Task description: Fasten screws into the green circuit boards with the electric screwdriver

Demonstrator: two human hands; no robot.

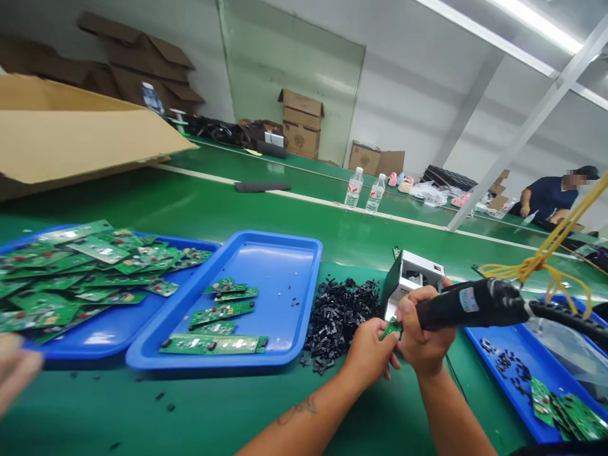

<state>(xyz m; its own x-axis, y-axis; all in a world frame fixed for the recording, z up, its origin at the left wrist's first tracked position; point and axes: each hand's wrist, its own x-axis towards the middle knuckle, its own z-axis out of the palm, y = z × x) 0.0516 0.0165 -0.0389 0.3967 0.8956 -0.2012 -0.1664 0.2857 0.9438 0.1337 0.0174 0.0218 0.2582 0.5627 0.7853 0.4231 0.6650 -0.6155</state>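
My left hand (368, 354) is closed on a small green circuit board (392, 329), just in front of a white box-shaped device (430, 269). Wrapped round a black electric screwdriver (458, 307), my right hand (425, 339) is right beside the left one. The screwdriver lies nearly level, its cable running off to the right; its tip is hidden by my hands. Close to my left hand is a heap of small black plastic parts (339, 316).
A blue tray (311, 285) holds several boards; left of it another tray (109, 339) is piled with boards. Another person's hand (16, 373) enters at the left edge. A right-hand tray (510, 405) holds boards and black parts. Yellow cords (536, 263) hang above it. Two bottles (354, 190) stand behind.
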